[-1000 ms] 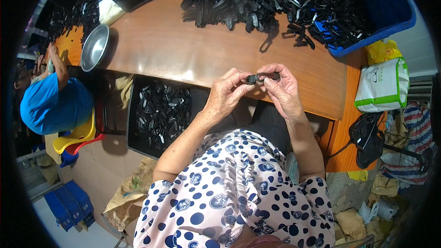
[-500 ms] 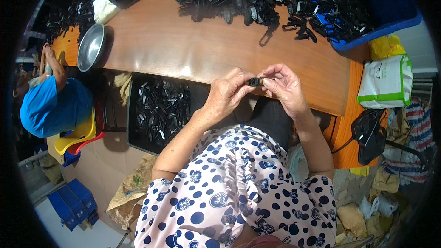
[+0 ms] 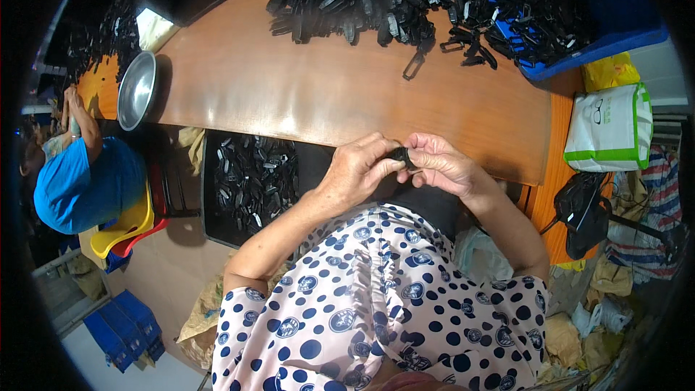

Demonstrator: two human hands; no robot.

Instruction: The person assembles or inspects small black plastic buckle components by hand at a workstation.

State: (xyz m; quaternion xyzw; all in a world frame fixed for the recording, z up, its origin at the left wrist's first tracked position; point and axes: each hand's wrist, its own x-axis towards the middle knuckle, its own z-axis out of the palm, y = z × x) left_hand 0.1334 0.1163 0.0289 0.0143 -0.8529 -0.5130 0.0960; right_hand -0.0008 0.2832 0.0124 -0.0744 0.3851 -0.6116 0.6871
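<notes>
1. Evidently, a small black part (image 3: 399,154) is held aloft just off the near edge of the wooden table (image 3: 326,94). It is clamped between thumb and fingers of the left hand (image 3: 360,168) on one side and pinched by the right hand (image 3: 447,166) on the other; most of its shape is covered by the fingertips.

2. A fine, two-handed handling step is judged to be in hand, though whether anything is being joined or parted cannot be told. For the next move, a steady left pinch and small, controlled pressure from the right seem to be called for.

3. Below the table's near edge, left of the hands, a straight-sided black tub (image 3: 208,226) is loaded with glossy, elongated black pieces (image 3: 253,177).

4. The table is surfaced in smooth, reddish-brown wood grain, by which light is softly reflected.

5. Toward the table's left end, a round, silvery metal bowl (image 3: 136,90) is placed.

6. Along the table's far side, slim, hard-looking dark pieces are massed in a tangled heap (image 3: 347,0); an open, loop-shaped link (image 3: 414,65) is seen at its near fringe.

7. At the table's far right corner, a smooth-walled blue bin (image 3: 622,47) is set against the heap.
</notes>
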